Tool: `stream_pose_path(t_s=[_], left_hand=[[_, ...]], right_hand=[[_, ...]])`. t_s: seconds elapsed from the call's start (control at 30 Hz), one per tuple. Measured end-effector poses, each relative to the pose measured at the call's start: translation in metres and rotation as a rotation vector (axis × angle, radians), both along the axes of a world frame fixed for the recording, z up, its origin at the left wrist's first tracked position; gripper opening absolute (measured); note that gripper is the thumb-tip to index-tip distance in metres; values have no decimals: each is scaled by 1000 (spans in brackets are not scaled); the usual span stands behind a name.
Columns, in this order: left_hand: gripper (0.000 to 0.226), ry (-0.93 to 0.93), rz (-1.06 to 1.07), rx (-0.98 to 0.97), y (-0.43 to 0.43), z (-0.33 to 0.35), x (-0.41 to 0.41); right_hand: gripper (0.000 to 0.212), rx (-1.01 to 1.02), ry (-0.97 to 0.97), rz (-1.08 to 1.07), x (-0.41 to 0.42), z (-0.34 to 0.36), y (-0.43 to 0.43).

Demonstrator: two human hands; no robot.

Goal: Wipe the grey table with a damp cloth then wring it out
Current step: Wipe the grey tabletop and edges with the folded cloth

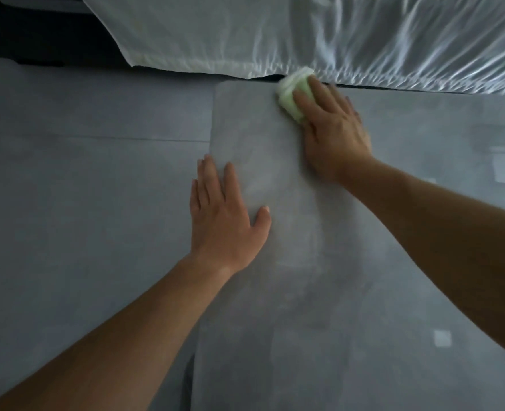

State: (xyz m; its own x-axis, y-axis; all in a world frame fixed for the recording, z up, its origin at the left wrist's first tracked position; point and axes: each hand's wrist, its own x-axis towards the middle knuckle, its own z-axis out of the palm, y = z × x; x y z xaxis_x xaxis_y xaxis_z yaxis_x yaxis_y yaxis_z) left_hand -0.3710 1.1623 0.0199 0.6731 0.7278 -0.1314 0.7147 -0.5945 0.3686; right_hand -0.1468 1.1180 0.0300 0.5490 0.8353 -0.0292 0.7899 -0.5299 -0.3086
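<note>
I see the right hand (334, 129) pressing flat-fingered on the bunched green cloth (292, 94) at the far edge of the grey table (275, 292); the left hand (224, 215) lies flat and empty, nearer. The cloth looks soft and limp, so I'd gather it whole

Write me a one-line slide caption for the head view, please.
Right hand presses a green cloth on the grey table near its far edge; left hand rests flat.
</note>
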Motion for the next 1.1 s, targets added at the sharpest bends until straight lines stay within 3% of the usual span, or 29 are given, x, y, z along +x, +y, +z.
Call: stream_pose_path(t_s=[0.1,0.17,0.23,0.33,0.5,0.63,0.7,0.83,0.9,0.97,1.1], left_hand=[[88,-31,2,-16,1,3,-3],[87,-31,3,-19,0,4,-3],[87,-29,9,-34,-1,5,-2],[87,-56,14,-63,0,6,-4],[85,-107,27,-77,0,7,-4],[84,-56,3,-50,1,7,-4],[84,-38,0,-52,2,7,-3],[85,-37,-6,-58,2,7,-3],[85,-38,-5,-61,1,6,-4],[85,-38,-6,-75,2,6,-5],[84,-7,-79,-53,3,6,-10]], right_hand=[[55,1,12,-313,25,3,-25],[59,-14,3,-367,12,3,-16],[60,4,-9,-221,-11,2,2],[53,-4,0,177,-32,0,27],[52,20,-2,96,-52,-4,31],[51,58,-43,232,-60,-7,-22],[53,68,-42,71,-33,-5,-44],[57,6,9,-507,27,2,-63],[58,-14,3,-586,24,4,-54],[59,1,-14,-445,0,4,-43],[53,6,-8,147,-30,2,-32]])
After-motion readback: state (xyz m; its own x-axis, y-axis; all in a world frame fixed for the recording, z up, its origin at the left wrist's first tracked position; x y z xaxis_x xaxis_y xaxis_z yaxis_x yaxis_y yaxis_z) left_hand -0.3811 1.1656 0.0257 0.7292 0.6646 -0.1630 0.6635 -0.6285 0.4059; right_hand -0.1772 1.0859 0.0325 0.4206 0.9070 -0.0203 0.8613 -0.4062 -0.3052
